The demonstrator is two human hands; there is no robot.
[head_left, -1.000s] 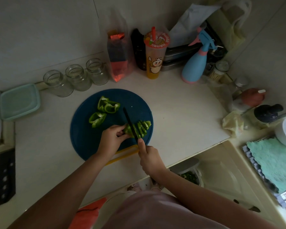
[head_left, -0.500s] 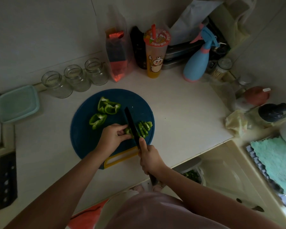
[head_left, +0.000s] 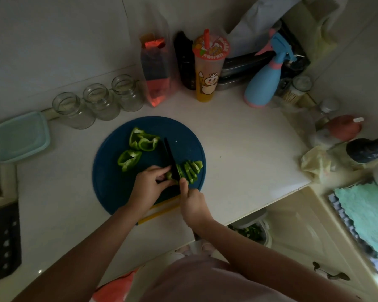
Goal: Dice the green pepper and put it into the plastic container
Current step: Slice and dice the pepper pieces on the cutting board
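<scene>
Two pepper chunks [head_left: 143, 141] lie on the far left of the blue board [head_left: 109, 188]. Near its right edge I see the left hand [head_left: 147, 186] pinching a pepper strip [head_left: 169, 176], with cut slices [head_left: 192, 168] just right of it. The right hand [head_left: 192, 205] grips the knife [head_left: 170, 158], blade down on that strip. A container [head_left: 252, 231] holding green bits sits below the table [head_left: 249, 160] edge, right of the board's near side.
</scene>
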